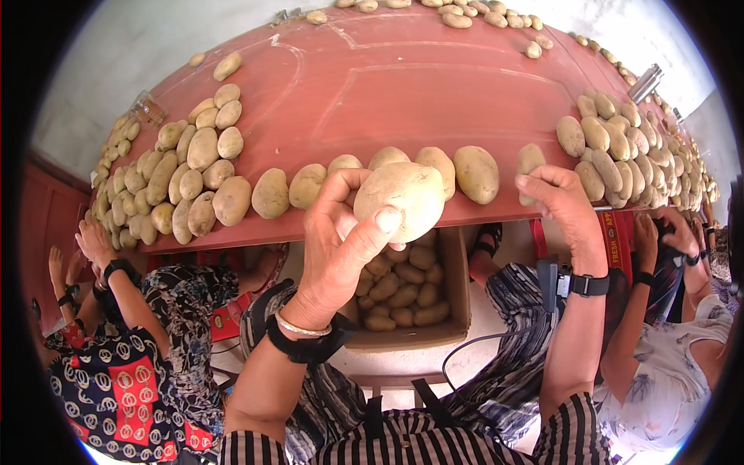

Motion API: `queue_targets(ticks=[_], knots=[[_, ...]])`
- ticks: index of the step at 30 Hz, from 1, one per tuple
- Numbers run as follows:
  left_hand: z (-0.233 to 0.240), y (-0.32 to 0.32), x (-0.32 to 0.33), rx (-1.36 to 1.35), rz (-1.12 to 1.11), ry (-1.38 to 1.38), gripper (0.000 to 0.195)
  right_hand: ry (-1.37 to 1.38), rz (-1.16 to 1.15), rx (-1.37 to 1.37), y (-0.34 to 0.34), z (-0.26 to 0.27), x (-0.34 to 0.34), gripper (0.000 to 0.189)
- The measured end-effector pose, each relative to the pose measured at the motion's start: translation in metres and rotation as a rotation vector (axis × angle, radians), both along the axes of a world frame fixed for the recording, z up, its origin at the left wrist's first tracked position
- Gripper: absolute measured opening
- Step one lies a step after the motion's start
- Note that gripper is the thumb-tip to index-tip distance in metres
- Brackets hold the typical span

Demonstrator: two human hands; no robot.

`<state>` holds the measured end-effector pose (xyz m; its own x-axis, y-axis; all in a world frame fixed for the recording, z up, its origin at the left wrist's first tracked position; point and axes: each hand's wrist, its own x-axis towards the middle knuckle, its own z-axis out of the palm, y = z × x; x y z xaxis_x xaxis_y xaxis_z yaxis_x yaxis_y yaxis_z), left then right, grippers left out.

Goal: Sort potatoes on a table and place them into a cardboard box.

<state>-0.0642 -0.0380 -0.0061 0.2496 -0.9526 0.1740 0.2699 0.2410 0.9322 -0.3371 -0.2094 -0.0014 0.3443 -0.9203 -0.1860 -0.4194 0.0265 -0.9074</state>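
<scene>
My left hand (340, 244) holds a large potato (401, 200) above the near edge of the red table (442, 110), thumb across its front. To the right, my right hand (552, 192) has its thumb and forefinger at the lower part of a smaller, upright potato (531, 160); whether that potato still rests on the table is unclear. Between the hands and behind the held potato, a row of potatoes (476, 174) lies along the table edge. Below my left hand, a cardboard box (459, 290) with many potatoes in it stands between my knees.
Potato heaps lie at left (174, 174) and right (628, 151); more potatoes (457, 20) lie along the far edge. A glass cup (148, 109) and a metal flask (645, 83) stand beyond the heaps. Co-workers sit at both sides, their hands near the table edge. A black cable (459, 349) hangs over my lap.
</scene>
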Motion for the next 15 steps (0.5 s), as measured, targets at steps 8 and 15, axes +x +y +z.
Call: queue_targets(ticks=[8, 15], knots=[[-0.003, 0.0, -0.005, 0.075, 0.03, -0.11, 0.061, 0.44, -0.078, -0.38, -0.003, -0.021, 0.018, 0.033], [-0.009, -0.001, 0.005, 0.075, 0.039, -0.044, 0.057, 0.566, -0.173, -0.427, 0.003, -0.022, 0.018, 0.043]])
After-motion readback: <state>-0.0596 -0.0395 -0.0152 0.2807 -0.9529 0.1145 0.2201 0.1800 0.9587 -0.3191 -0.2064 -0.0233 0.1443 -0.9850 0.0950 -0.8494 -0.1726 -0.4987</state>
